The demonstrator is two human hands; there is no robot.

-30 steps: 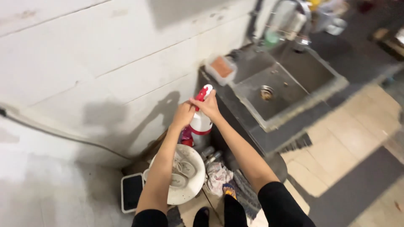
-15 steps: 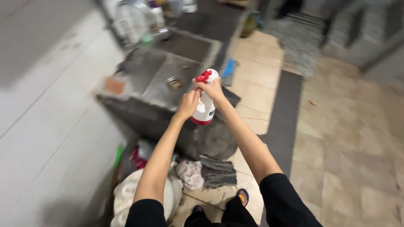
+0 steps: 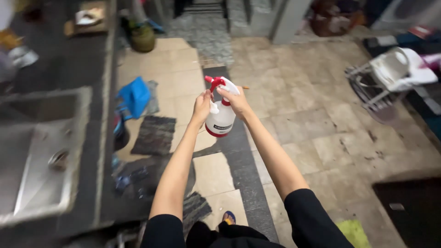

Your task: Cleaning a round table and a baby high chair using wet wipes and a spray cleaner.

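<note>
Out in front of the chest: both arms reach forward over a tiled floor (image 3: pixel 294 119), and the two hands meet on one thing.
Thing held: a white plastic spray bottle with a red trigger head and a red band at its base (image 3: pixel 220 120), upright with a slight tilt, in mid-air between the hands.
Right hand (image 3: pixel 236 100): closed around the bottle's neck and upper shoulder just behind the red trigger, fingers curled over the top (a hold that takes the weight and keeps the nozzle level).
Left hand (image 3: pixel 202 104): closed against the opposite side of the neck, fingertips on the white collar just below the trigger, apparently steadying or turning the head; its exact finger hold is hidden by the wrist.
Nozzle: points up and to the left, away from the body.
Below the hands: a dark strip of matting (image 3: pixel 239 151) runs along the floor towards the feet.
Left of the left hand: a dark grey woven floor mat (image 3: pixel 155 134), and past it a blue plastic container (image 3: pixel 134 96) lying on the tiles.
Far left: a steel sink basin (image 3: pixel 36 156) set in a dark table.
Far right of the right hand: a white plastic chair-like frame (image 3: pixel 390 73), well apart from the bottle.
</note>
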